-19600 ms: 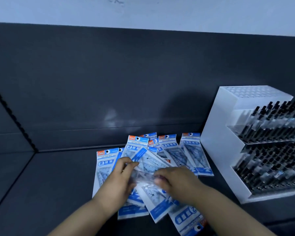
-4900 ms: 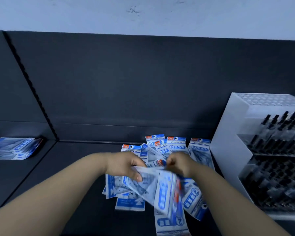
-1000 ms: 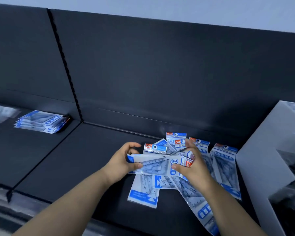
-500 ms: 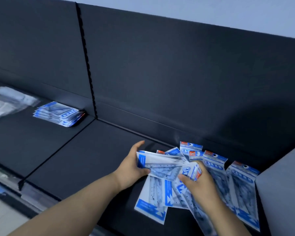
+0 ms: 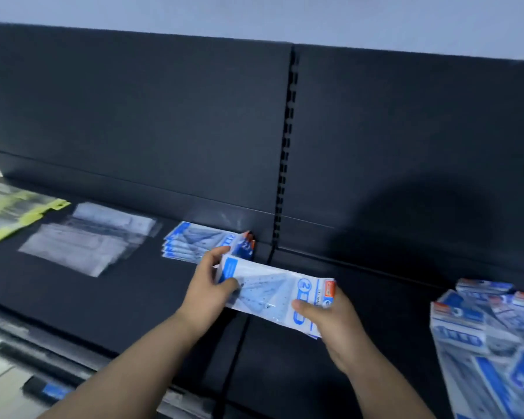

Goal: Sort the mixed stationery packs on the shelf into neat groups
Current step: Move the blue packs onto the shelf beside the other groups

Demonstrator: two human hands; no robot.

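— While the left hand (image 5: 208, 290) curls round one end of the blue pack (image 5: 273, 290), what does the right hand (image 5: 335, 323) do?
— Its thumb and fingers pinch the other end; the pack hangs over the shelf (image 5: 103, 297), near the neat stack (image 5: 191, 241).

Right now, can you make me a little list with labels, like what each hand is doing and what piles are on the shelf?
Left hand: grips the left end of the held packs
Right hand: pinches their right end
Held packs: blue and white, lifted above the shelf, lying sideways; count unclear
Neat stack: blue packs, just behind the left hand
Loose pile: blue packs, far right, overlapping
Clear packs: left of the neat stack
Yellow-edged packs: far left, blurred
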